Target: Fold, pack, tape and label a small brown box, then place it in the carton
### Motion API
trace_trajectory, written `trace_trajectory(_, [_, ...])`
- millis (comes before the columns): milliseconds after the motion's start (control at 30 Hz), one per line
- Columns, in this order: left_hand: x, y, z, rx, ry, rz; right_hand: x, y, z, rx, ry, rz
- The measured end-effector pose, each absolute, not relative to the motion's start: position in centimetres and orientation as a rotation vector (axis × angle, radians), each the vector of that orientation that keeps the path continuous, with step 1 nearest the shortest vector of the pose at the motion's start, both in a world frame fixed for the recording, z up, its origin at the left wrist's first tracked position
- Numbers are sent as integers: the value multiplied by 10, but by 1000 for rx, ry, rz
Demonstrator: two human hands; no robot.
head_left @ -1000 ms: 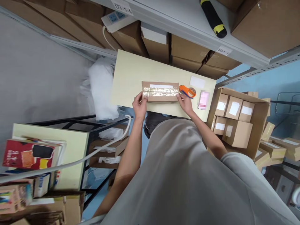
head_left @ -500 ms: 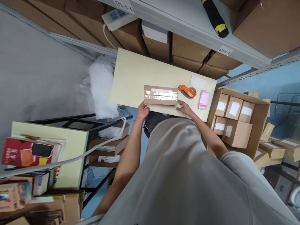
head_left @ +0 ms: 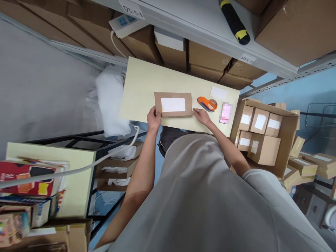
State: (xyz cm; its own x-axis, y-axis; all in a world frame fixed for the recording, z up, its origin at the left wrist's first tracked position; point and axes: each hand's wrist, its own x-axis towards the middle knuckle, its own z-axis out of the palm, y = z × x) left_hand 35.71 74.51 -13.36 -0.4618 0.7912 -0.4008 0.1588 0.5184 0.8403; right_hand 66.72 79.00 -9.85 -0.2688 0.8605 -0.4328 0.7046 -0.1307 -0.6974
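Observation:
A brown cardboard box (head_left: 173, 114) lies on the pale table with a large white label (head_left: 173, 105) facing up. At its lower left corner, my left hand (head_left: 154, 119) is closed, thumb on top and fingers round the edge. My right hand (head_left: 201, 116) is at the box's right end, its fingertips drawn together against the lower right edge. Just beyond that hand is an orange tape dispenser (head_left: 207, 104) with a roll of tape. A pink-screened phone (head_left: 226, 113) and a white slip of paper (head_left: 218, 92) lie farther right.
The pale tabletop (head_left: 141, 80) ends near my body. To the right, a large open carton (head_left: 285, 150) holds several labelled boxes. A grey shelf (head_left: 199, 31) overhangs the back, with a black-and-yellow handle (head_left: 235, 22) on it. White wrapping material (head_left: 111, 101) hangs at left.
The box has turned over: its shiny taped side faced up before, and the labelled side does now. My left hand has closed on the corner; the right hand's fingers have drawn together.

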Motion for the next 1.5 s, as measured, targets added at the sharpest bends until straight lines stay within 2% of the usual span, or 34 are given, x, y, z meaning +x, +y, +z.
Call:
trace_trajectory(167, [377, 747, -111, 964, 2141, 999, 689, 798, -97, -2202, -1964, 840])
trace_trajectory(300, [415, 756, -81, 1240, 1975, 1050, 697, 804, -100, -2349, -1828, 911])
trace_trajectory(467, [472, 774, -64, 1308, 1691, 980, 689, 803, -82, -2247, -1772, 887])
trace_trajectory(567, [498, 786, -59, 1301, 1545, 969, 682, 800, -54, -2134, -1737, 821])
trace_trajectory(633, [508, 797, -52, 1265, 1422, 1004, 678, 803, -33, -1881, -1585, 880])
trace_trajectory(833, [501, 851, 2, 1070, 1197, 1364, 653, 848, 46, -1434, -1516, 843])
trace_trajectory(1000, [476, 915, 56, 1114, 1063, 1467, 627, 913, 109, -1387, -1715, 716])
trace_trajectory(1100, [468, 950, 73, 1122, 1116, 1549, 609, 960, 138, -1465, -1977, 534])
trace_trajectory(1300, [493, 961, 58, 1010, 1201, 1489, 570, 1046, 162, -1585, -2257, 217])
trace_trajectory(1500, [517, 899, -11, 928, 1275, 1248, 594, 1030, 133, -1473, -2156, 108])
